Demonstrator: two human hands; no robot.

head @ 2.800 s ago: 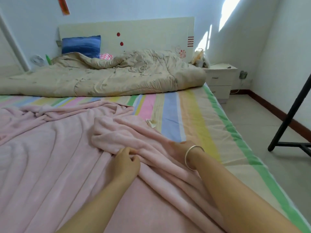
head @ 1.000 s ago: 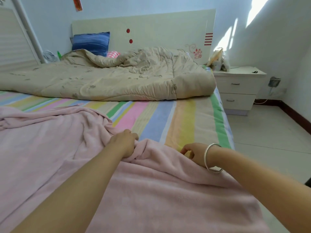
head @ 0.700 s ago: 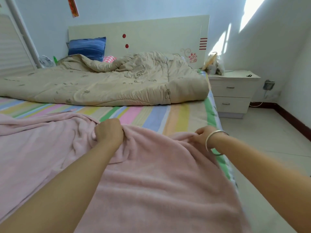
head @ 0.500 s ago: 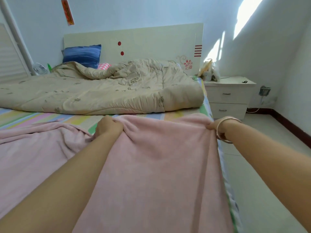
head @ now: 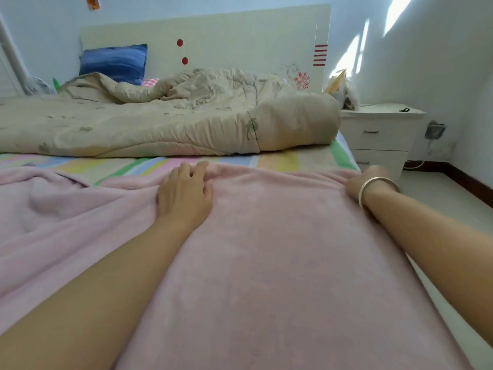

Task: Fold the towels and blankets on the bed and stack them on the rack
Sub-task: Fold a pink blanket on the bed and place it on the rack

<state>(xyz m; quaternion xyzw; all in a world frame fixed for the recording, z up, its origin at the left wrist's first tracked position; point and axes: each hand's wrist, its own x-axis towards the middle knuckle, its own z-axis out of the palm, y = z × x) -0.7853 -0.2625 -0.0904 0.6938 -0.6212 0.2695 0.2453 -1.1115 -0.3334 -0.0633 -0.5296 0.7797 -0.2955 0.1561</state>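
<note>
pink blanket (head: 266, 249) lies spread just short of the beige quilt (head: 160, 124); left hand (head: 184, 193) presses flat on its far edge, right hand (head: 369, 180) alongside, fingers hidden. uneven tension could skew the fold.

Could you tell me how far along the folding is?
Done: the pink blanket lies smooth on the right. In hand: the left hand presses its far edge; the right hand is at its corner, fingers hidden. Left: its bunched left part, the rumpled beige quilt, and all stacking.
</note>
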